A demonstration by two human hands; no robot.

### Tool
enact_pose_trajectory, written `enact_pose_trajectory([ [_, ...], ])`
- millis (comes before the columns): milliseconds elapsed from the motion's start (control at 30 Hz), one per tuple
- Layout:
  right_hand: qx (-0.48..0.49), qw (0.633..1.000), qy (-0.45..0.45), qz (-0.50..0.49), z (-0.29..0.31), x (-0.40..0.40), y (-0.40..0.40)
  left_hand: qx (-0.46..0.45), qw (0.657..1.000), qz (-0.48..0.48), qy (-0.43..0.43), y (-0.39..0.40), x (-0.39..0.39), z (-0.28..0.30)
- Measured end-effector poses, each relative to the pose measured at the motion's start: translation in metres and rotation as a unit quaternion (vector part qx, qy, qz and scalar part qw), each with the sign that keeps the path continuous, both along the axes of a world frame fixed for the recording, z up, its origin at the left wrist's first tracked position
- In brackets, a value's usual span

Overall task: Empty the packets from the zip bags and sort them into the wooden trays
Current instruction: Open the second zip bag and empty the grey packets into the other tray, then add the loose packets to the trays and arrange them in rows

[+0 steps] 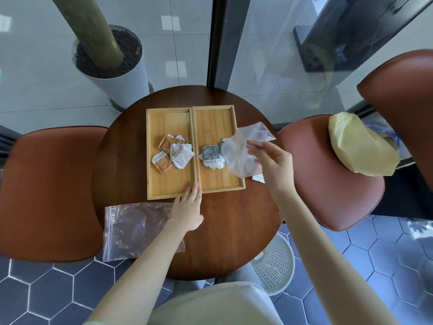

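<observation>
Filling the middle of the view, the round table (234, 231) carries two wooden trays side by side, long axes running away from the person. The left tray (164, 186) holds brown and white packets (172, 154); the right tray (219, 123) holds grey ones (210, 156). An emptied bag (138, 228) lies flat near the left forearm. The right hand (273, 164) pinches a second clear bag (243, 148), lifted over the right tray's outer edge and apparently empty. One stray packet (259, 178) sits on the table just outside that tray, below the right hand, so that hand is nearer. The left hand (188, 211) rests open, fingertips at the trays' near edge.
</observation>
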State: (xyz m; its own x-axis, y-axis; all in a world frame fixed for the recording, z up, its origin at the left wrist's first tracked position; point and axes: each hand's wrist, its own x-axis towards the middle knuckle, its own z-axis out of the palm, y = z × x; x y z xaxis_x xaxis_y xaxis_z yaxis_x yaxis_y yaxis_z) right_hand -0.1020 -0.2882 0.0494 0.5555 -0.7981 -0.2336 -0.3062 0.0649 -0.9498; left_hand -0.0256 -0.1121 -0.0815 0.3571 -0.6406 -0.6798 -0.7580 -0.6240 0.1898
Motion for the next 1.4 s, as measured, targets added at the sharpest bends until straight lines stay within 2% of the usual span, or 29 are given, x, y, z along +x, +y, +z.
enact_pose_trajectory([
  [67, -0.004, 1.0, -0.012, -0.016, 0.008, -0.003, 0.001, -0.009, 0.999, 0.023, 0.033, -0.002, 0.004, 0.002],
  [133, 0.011, 0.999, -0.028, -0.035, 0.015, -0.007, 0.002, -0.059, 0.984, 0.121, 0.117, -0.007, 0.009, 0.008],
  [167, 0.025, 0.998, -0.036, -0.045, 0.017, -0.01, 0.003, -0.107, 0.961, 0.196, 0.161, -0.01, 0.011, 0.013],
  [200, 0.044, 0.997, -0.042, -0.052, 0.02, -0.013, 0.005, -0.157, 0.924, 0.284, 0.201, -0.013, 0.013, 0.019],
  [233, 0.066, 0.995, -0.048, -0.053, 0.02, -0.017, 0.006, -0.21, 0.86, 0.392, 0.25, -0.015, 0.015, 0.028],
  [267, 0.09, 0.993, -0.053, -0.051, 0.021, -0.02, 0.007, -0.252, 0.767, 0.499, 0.314, -0.014, 0.017, 0.037],
  [333, 0.131, 0.989, -0.056, -0.048, 0.016, -0.027, 0.01, -0.283, 0.548, 0.636, 0.465, -0.007, 0.021, 0.046],
  [367, 0.147, 0.987, -0.051, -0.049, 0.012, -0.03, 0.012, -0.285, 0.47, 0.65, 0.524, 0.001, 0.024, 0.048],
  [400, 0.16, 0.985, -0.042, -0.047, 0.008, -0.033, 0.016, -0.283, 0.446, 0.639, 0.56, 0.009, 0.025, 0.05],
  [433, 0.17, 0.984, -0.031, -0.042, 0.003, -0.036, 0.019, -0.279, 0.45, 0.622, 0.576, 0.016, 0.025, 0.05],
  [533, 0.207, 0.978, -0.002, -0.016, -0.014, -0.044, 0.032, -0.279, 0.493, 0.599, 0.565, 0.035, 0.021, 0.052],
  [633, 0.263, 0.964, 0.021, -0.013, -0.026, -0.049, 0.042, -0.286, 0.602, 0.567, 0.484, 0.051, 0.015, 0.053],
  [667, 0.279, 0.96, 0.036, -0.014, -0.029, -0.05, 0.045, -0.287, 0.617, 0.57, 0.46, 0.057, 0.013, 0.053],
  [800, 0.245, 0.967, 0.058, -0.043, -0.035, -0.05, 0.056, -0.292, 0.628, 0.583, 0.424, 0.08, 0.008, 0.056],
  [1033, 0.168, 0.983, 0.073, -0.03, -0.038, -0.046, 0.069, -0.295, 0.624, 0.579, 0.434, 0.116, 0.005, 0.06],
  [1100, 0.165, 0.982, 0.08, -0.036, -0.042, -0.046, 0.072, -0.294, 0.628, 0.574, 0.435, 0.124, 0.001, 0.06],
  [1167, 0.216, 0.973, 0.073, -0.027, -0.049, -0.048, 0.075, -0.294, 0.627, 0.582, 0.426, 0.129, -0.002, 0.06],
  [1267, 0.376, 0.926, 0.036, 0.032, -0.059, -0.052, 0.084, -0.302, 0.6, 0.616, 0.412, 0.136, -0.005, 0.055],
  [1333, 0.364, 0.918, 0.105, 0.123, -0.066, -0.058, 0.092, -0.304, 0.569, 0.649, 0.404, 0.143, -0.004, 0.054],
  [1400, 0.305, 0.918, 0.165, 0.192, -0.074, -0.065, 0.103, -0.299, 0.578, 0.662, 0.372, 0.152, 0.001, 0.051],
])
